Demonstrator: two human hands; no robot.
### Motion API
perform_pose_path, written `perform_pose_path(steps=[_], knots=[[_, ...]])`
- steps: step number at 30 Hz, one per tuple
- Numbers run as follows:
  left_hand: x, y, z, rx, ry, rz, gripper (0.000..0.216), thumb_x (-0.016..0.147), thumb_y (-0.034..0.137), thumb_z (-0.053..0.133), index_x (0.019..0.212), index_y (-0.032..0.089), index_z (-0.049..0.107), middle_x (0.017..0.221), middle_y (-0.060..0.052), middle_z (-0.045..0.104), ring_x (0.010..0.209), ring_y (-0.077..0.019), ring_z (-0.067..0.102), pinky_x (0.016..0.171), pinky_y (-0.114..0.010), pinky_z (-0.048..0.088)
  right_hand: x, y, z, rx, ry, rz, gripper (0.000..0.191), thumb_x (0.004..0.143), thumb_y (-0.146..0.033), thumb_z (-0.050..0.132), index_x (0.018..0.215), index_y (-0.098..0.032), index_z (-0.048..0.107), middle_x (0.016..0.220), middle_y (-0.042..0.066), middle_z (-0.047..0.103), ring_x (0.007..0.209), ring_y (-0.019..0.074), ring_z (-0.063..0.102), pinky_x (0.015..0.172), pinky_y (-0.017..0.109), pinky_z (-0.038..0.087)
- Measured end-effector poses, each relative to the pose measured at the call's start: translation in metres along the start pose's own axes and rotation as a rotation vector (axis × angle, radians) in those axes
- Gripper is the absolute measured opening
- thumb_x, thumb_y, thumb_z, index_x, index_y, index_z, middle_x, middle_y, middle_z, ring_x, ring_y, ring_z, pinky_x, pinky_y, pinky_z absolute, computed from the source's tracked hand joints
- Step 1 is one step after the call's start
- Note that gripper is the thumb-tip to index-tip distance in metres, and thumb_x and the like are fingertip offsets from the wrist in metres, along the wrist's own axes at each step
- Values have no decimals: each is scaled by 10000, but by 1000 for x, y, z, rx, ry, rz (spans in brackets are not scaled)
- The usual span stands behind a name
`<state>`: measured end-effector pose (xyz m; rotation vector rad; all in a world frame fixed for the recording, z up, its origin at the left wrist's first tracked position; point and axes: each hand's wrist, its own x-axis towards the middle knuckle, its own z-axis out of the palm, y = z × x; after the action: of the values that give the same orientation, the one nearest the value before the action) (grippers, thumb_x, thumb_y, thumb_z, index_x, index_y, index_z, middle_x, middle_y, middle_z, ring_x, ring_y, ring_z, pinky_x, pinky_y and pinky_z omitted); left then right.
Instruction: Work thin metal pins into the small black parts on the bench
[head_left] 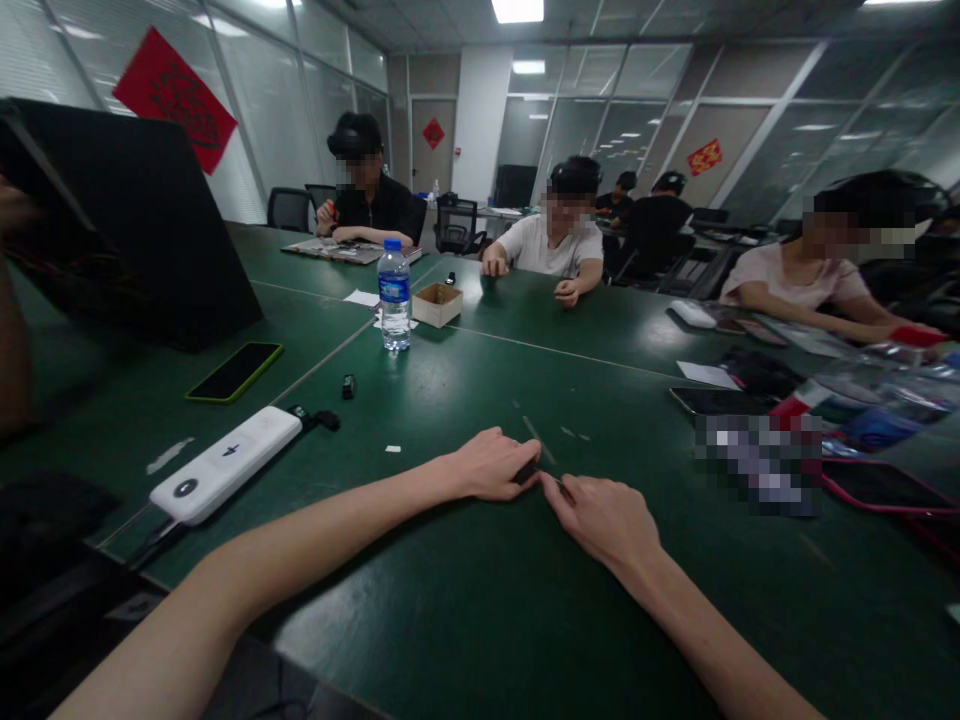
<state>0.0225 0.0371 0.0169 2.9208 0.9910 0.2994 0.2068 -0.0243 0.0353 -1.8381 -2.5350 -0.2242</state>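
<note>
Both my hands rest on the green table (480, 600), almost touching at the fingertips. My left hand (491, 463) is curled shut around a small dark object (527, 470) that I cannot make out. My right hand (600, 520) has its fingers pinched together right next to that object, on something thin and too small to name. A thin pale strip (538, 438) lies on the table just beyond my fingers.
A white power bank (225, 462) with a cable lies at left, a green-edged phone (234, 371) beyond it, and a large black panel (127, 230) leans at far left. A water bottle (394, 295) and small cardboard box (436, 303) stand mid-table. Other people sit across; phones and packets crowd the right side.
</note>
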Motion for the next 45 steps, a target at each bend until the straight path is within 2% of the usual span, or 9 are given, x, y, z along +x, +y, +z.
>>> perform_pose_path(steps=[11,17,25,31,38,45], knots=[[-3,-2,4,-102,80,22,238,938,408,431,997,181,471,843,-35,640,739,-180,621,717,-297,423,-1,-1,-3,25,-55,40,691,961,-555,144,786,-156,679,753,94,684,577,144,612,525,226,396],[-4,-5,9,-152,98,36,244,946,401,441,1018,179,513,910,-39,632,810,-177,611,750,-291,437,-1,-1,-2,47,-52,50,711,958,-570,128,767,-159,676,748,87,682,593,139,610,538,220,391],[-3,-9,13,-182,135,78,280,955,341,445,1177,202,544,994,-58,591,880,-172,600,749,-268,461,-3,-2,-3,37,-46,-10,684,961,-552,148,810,-161,690,771,88,692,591,139,610,537,224,376],[-3,-8,14,-234,146,78,273,959,357,432,1119,169,550,1003,-77,602,910,-190,603,777,-298,477,-2,-2,-1,35,-29,46,680,963,-544,148,811,-163,690,797,95,698,610,151,619,556,237,384],[-2,-7,15,-266,149,58,246,955,378,429,1011,158,524,963,-80,597,861,-191,602,736,-305,474,-2,-2,2,55,-13,74,698,960,-556,138,761,-164,680,718,79,677,576,147,597,541,240,373],[-3,-5,13,-151,121,37,255,953,398,397,979,162,493,931,-75,606,809,-195,596,707,-312,445,-2,-2,3,46,-3,37,696,960,-559,144,769,-166,686,700,71,673,576,147,597,542,238,373]])
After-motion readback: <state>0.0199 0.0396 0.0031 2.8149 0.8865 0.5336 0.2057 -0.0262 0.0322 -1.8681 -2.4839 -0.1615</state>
